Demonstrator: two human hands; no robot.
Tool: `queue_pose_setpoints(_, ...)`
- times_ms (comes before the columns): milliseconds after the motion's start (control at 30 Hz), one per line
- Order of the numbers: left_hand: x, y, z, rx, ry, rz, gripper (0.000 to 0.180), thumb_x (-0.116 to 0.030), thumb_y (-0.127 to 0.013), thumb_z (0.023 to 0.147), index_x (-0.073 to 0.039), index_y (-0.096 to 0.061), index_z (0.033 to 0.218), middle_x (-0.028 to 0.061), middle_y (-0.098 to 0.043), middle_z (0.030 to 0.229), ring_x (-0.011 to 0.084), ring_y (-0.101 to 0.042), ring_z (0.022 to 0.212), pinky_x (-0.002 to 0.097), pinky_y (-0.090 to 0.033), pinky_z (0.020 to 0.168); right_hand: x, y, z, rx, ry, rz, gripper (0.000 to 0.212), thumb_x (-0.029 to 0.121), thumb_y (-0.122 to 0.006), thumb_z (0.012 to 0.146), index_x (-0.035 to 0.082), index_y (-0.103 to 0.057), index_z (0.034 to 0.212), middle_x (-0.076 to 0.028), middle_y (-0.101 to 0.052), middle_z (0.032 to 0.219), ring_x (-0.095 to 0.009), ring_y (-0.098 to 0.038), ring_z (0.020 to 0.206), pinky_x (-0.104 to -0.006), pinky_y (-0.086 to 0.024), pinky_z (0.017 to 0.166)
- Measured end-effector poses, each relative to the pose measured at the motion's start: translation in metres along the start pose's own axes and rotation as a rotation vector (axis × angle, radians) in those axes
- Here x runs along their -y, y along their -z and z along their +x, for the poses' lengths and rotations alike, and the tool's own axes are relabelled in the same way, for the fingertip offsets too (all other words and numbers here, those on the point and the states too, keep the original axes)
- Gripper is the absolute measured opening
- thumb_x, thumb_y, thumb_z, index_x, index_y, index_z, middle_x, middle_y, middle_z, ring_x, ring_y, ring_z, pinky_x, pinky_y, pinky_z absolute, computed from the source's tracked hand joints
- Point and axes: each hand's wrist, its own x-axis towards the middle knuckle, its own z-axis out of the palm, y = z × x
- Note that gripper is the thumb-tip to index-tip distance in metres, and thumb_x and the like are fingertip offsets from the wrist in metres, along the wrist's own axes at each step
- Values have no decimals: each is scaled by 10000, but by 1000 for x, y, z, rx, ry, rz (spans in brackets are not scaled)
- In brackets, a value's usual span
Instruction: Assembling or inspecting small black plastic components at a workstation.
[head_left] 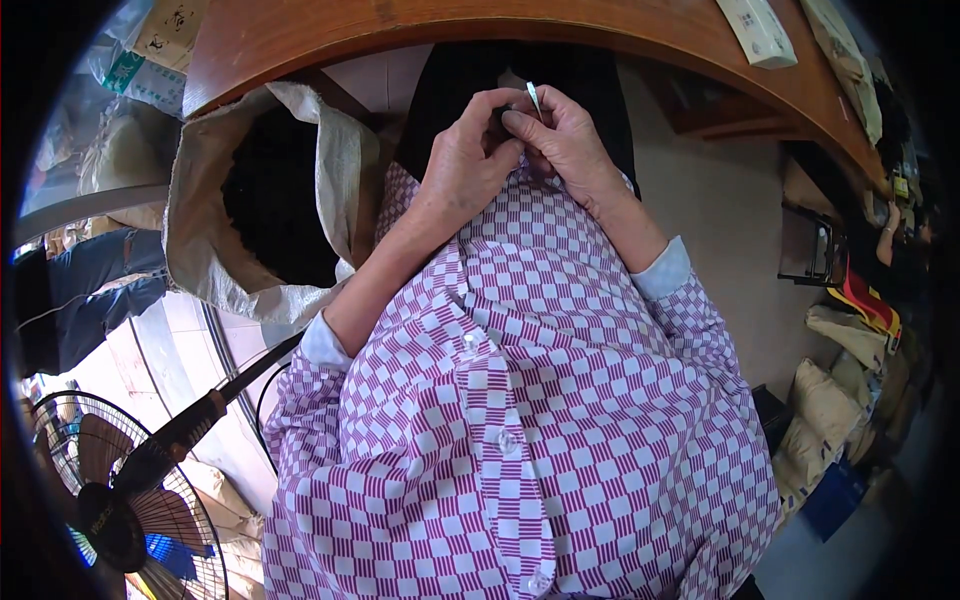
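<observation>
My two hands meet over my lap, fingertips touching near the table's front edge. My left hand (470,155) is closed, its thumb and curled fingers pressed together; whatever is between them is hidden. My right hand (572,145) is closed too, its thumb reaching across to the left fingers. A thin, shiny, pale strip (534,98) sticks up from between the right fingers; its lower part is covered, so its kind is unclear. A dark spot shows in the gap between the hands, too small to name.
A white woven sack (340,190) of dark contents (275,200) stands open at my left. Ahead curves a wooden table (420,25) with a white box (757,32) on it. At the lower left is a black fan (110,525). Stuffed sacks (825,405) lie at the right.
</observation>
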Motion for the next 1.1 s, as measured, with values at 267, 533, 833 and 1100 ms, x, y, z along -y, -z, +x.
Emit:
queue_pose_setpoints(267, 7, 6, 1, 58, 98, -274, 379, 21, -545, 858, -31, -413, 1209, 80, -583, 871, 117, -621, 734, 228, -520, 624, 2, 5, -8, 131, 0, -18, 240, 310, -508, 967, 80, -557, 922, 61, -458, 649, -8, -388, 515, -165, -290, 435)
queue_pose_setpoints(533, 13, 5, -3, 27, 46, -308, 264, 23, -536, 874, -23, -392, 1091, 78, -553, 851, 110, -623, 706, 207, -524, 587, 0, -4, -14, 117, 175, -421, 269, 280, -427, 1000, 47, -545, 935, 41, -445, 649, -35, -414, 580, -183, -333, 504)
queue_pose_setpoints(833, 14, 10, -1, -21, 91, -222, 265, 28, -549, 853, -20, -383, 1053, 94, -575, 804, 134, -639, 679, 238, -537, 564, 3, -7, -8, 180, 167, -607, 219, 216, -436, 989, 23, -534, 954, -15, -488, 682, -85, -469, 613, -234, -403, 560)
queue_pose_setpoints(1100, 22, 8, -1, -78, 45, -55, 281, 38, -545, 824, -15, -397, 1058, 167, -593, 781, 262, -653, 707, 348, -521, 604, 1, -10, -6, 184, 187, -696, 197, 192, -452, 976, 10, -524, 956, -86, -553, 697, -158, -540, 615, -277, -435, 565)
